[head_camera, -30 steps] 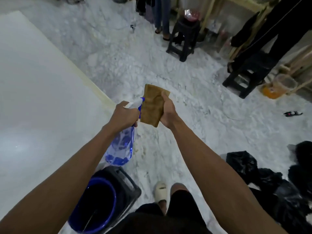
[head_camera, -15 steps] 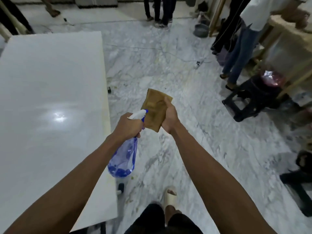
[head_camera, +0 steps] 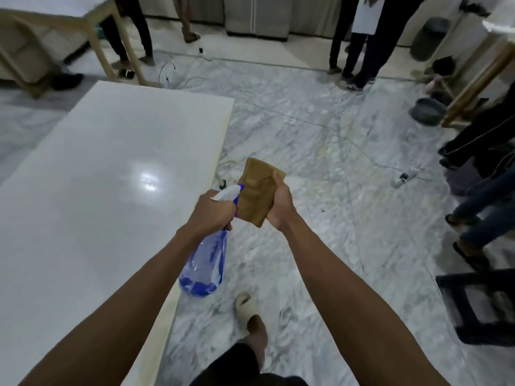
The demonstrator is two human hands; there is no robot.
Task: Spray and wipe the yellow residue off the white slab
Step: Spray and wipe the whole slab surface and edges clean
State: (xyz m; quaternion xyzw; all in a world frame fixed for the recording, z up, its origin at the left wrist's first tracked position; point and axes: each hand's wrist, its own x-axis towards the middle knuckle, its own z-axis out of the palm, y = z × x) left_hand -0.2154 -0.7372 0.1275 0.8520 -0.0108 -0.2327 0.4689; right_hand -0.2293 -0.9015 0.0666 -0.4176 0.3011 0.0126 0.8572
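A large white slab (head_camera: 92, 196) fills the left side, glossy with a light glare; its right edge looks yellowish. My left hand (head_camera: 213, 211) grips the neck of a clear blue spray bottle (head_camera: 204, 263) with a white nozzle pointing right at a folded brown cloth (head_camera: 257, 195). My right hand (head_camera: 280, 203) holds that cloth upright, just right of the nozzle. Both hands hover over the marble floor beside the slab's right edge.
Several people stand at the back (head_camera: 359, 51) and along the right (head_camera: 479, 190). A wooden frame (head_camera: 94, 37) stands behind the slab. A black stool (head_camera: 482, 307) sits at the lower right, a grey basin (head_camera: 427, 111) at the upper right. Cables (head_camera: 404, 176) cross the floor.
My view has swung leftward and up, bringing the slab's far end and more people into sight. Both hands keep the same hold on bottle and cloth, nozzle still at the cloth.
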